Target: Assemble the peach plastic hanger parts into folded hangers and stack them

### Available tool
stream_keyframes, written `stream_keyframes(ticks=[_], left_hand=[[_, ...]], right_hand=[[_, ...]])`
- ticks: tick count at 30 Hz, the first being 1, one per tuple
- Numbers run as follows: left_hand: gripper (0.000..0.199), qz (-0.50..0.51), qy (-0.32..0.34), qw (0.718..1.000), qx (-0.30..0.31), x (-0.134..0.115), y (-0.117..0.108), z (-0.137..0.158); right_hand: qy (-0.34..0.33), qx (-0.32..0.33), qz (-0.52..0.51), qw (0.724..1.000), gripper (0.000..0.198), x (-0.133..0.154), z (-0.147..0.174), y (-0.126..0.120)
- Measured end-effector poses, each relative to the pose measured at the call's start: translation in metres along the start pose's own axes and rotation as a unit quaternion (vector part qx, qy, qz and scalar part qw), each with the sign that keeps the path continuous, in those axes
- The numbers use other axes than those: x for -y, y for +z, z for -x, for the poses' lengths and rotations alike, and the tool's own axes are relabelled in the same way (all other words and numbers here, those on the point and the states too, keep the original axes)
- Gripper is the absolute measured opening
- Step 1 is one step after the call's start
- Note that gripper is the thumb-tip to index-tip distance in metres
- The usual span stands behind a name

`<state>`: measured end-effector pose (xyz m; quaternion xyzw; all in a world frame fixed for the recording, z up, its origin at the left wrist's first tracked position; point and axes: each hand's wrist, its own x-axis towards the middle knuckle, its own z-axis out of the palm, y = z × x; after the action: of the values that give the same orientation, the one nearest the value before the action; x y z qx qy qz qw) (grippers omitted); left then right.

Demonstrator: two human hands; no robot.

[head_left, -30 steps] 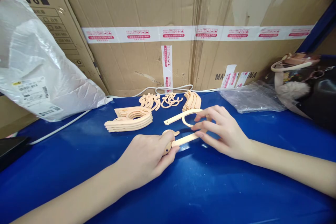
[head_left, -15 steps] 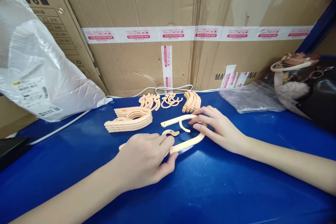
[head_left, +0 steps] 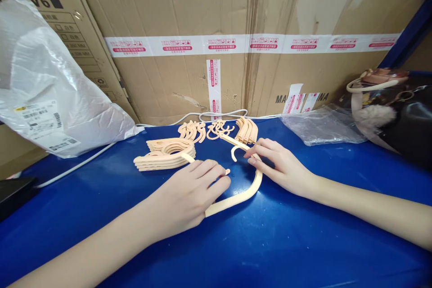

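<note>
My right hand [head_left: 281,162] grips a cream plastic curved hanger piece [head_left: 248,194] by its bend, fingers over the upper side. A small cream hook [head_left: 234,152] sticks out just left of those fingertips. My left hand [head_left: 199,189] is closed round another cream hanger part [head_left: 188,157]; one end shows above the knuckles and a small tip shows by the fingers. The palm hides the rest of that part. The curved piece's lower arm runs to the left hand's fingers; whether the two parts are joined there I cannot tell.
Stacked cream hanger frames [head_left: 165,161] lie at left. Behind are piles of short curved pieces [head_left: 192,130], small hooks [head_left: 214,129] and curved arms [head_left: 246,129]. A white cable [head_left: 189,116], clear plastic bag [head_left: 324,128], silver mailing bag [head_left: 60,94], dark handbag [head_left: 405,117] and cardboard box [head_left: 175,81] surround the blue table [head_left: 286,243].
The curved hanger piece has turned, its upper arm now pointing away toward the hooks and its lower arm nearer me. My left hand has rotated its part; the right hand has barely moved.
</note>
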<state>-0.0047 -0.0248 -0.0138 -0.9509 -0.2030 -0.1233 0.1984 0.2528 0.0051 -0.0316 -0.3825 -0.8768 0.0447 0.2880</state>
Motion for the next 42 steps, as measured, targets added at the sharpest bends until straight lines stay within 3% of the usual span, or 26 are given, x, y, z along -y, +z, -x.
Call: stream_keyframes(ticks=[10, 20, 24, 34, 42], left_hand=[[0.016, -0.117, 0.008, 0.990, -0.083, 0.003, 0.001, -0.001], [0.016, -0.079, 0.022, 0.996, -0.041, -0.001, 0.000, 0.001], [0.020, -0.040, 0.004, 0.999, 0.004, -0.001, 0.001, -0.001], [0.046, 0.093, -0.008, 0.994, 0.061, -0.004, 0.000, -0.002], [0.054, 0.170, -0.018, 0.983, 0.059, -0.007, 0.001, -0.003]], right_hand=[[0.022, -0.004, -0.004, 1.000, 0.019, 0.000, -0.001, -0.001], [0.027, 0.005, -0.007, 1.000, 0.021, 0.002, -0.002, -0.002], [0.028, 0.003, -0.008, 1.000, 0.020, 0.002, -0.002, -0.003], [0.030, -0.002, -0.007, 1.000, 0.015, 0.001, 0.000, 0.000], [0.029, 0.001, -0.001, 1.000, 0.016, -0.002, -0.001, 0.001]])
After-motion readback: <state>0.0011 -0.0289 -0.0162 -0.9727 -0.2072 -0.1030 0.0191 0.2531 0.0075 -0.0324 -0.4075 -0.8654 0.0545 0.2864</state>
